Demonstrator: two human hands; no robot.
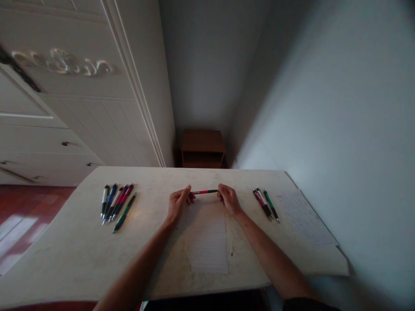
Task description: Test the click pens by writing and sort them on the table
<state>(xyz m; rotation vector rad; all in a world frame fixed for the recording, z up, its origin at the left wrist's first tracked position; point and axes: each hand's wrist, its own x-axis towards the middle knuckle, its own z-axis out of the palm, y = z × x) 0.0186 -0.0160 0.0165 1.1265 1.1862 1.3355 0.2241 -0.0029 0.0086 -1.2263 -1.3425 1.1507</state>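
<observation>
1. Nearest me, my forearms ran up over the pale table [65, 259], either side of a lined sheet of paper [207, 237] lying flat in front of me.

2. Just past the top of that sheet, my left hand [177, 204] and my right hand [229, 199] held a red-and-black pen [205, 191] between them — each hand pinched shut on one end, the pen level and lifted clear of the paper.

3. To my left a row of pens [117, 205] lay side by side; to my right a smaller group of three pens [266, 204] lay together, with a second written-on sheet [304, 216] beyond them near the wall.

4. By my reading, I was partway through working along the pens one by one: this one was in hand over the paper, the larger row was waiting, the smaller group was done. Whether I was twisting it, pulling it apart or only checking it, the view was too dim and small to tell.

5. The next move, I judged, called for a firm pinch at both ends and a steady hand — a slip would drop the pen onto the sheet.

6. Farthest off, a small wooden cabinet [202, 147] stood in the corner beside a white panelled door [81, 108].
</observation>
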